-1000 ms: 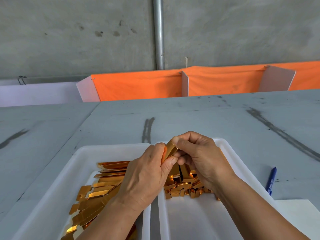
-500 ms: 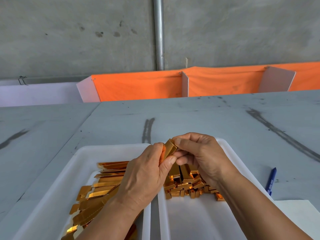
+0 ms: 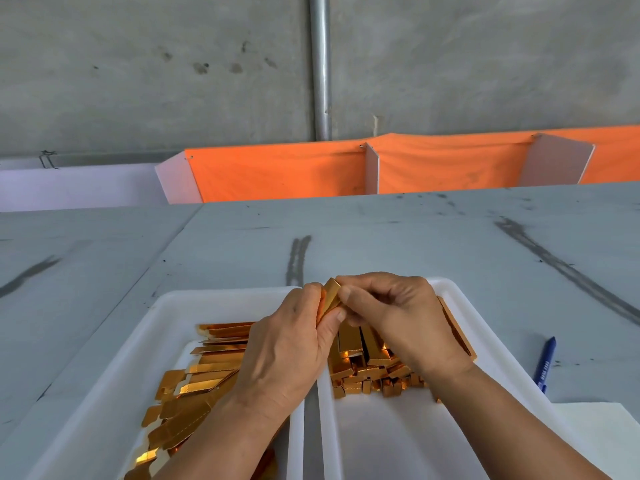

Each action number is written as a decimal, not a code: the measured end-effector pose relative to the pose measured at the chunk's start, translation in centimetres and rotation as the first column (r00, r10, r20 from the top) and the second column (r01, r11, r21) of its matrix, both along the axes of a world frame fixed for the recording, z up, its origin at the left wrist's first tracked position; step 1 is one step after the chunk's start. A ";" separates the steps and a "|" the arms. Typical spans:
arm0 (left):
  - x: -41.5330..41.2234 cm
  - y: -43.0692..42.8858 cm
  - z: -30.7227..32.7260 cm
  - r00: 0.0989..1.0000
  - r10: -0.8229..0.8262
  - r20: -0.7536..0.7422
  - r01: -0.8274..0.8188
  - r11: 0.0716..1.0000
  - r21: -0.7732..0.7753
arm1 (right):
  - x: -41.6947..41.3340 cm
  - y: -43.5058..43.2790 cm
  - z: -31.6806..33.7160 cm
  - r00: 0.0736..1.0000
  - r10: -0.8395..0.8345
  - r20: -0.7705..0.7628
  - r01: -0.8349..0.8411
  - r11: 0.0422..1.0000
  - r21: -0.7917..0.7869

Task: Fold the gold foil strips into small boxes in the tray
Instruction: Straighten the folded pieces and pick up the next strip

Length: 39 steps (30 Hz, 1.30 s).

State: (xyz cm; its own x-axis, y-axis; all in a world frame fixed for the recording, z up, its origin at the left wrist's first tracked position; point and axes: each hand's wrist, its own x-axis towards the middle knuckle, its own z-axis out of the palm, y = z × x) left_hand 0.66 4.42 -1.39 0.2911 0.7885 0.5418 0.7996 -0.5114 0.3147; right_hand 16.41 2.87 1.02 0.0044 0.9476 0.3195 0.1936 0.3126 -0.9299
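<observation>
Gold flat strips lie heaped in the left tray, a white plastic one at the near-left of the grey desk; they overlap at loose angles, most w/ long sides running left-right, and reach down to the frame's bottom edge. Left hand sits above that heap's far-right part, forearm covering some of it. Its grip is clamped on a part-folded strip: thumb on the near side, fingers curled round the far side, holding the lower half. That strip stands roughly upright, slightly tilted, held in the air above the far ends of both trays, approx over the gap btwn them, touching neither. Right hand meets it from the other side; its grip is closed on the same strip too, thumb & forefinger pinching the upper end, other fingers curled under. Below that hand the right tray, white also and just beside the left one, holds a pile of folded boxes in its far half: small gold blocks lying at all angles. One long gold piece lies along this tray's right wall, partly hidden by the wrist. Further right on the desk: blue pen, then a white sheet at the near-right corner. Behind the desk: orange cloth, concrete wall w/ a metal pipe.
</observation>
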 end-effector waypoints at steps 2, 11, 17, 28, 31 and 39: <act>0.0 0.0 0.0 1.000 0.016 -0.019 -0.016 1.000 0.003 | -0.5 0.1 -0.3 0.998 -0.046 0.053 0.043 0.997 0.060; 0.3 -0.3 0.5 0.998 0.014 -0.068 -0.011 0.999 0.038 | -0.2 0.5 -0.1 0.993 -0.011 -0.114 0.004 0.998 -0.055; 0.2 -0.5 0.7 0.998 0.019 -0.058 -0.014 0.996 0.083 | 0.1 0.6 -0.1 0.996 -0.010 -0.094 0.007 0.999 -0.032; 0.0 -0.3 0.6 0.997 0.020 -0.068 -0.016 0.999 0.050 | 0.2 0.3 -0.3 0.998 -0.034 0.051 0.031 0.998 0.050; 0.0 -0.3 0.6 1.000 0.007 -0.023 -0.006 0.999 0.038 | 0.2 0.5 -0.4 0.997 -0.049 0.060 0.046 0.997 0.055; -0.1 -0.3 0.4 1.000 0.004 0.007 -0.004 1.000 0.024 | 0.1 0.5 -0.3 0.999 -0.031 0.021 0.031 0.999 0.024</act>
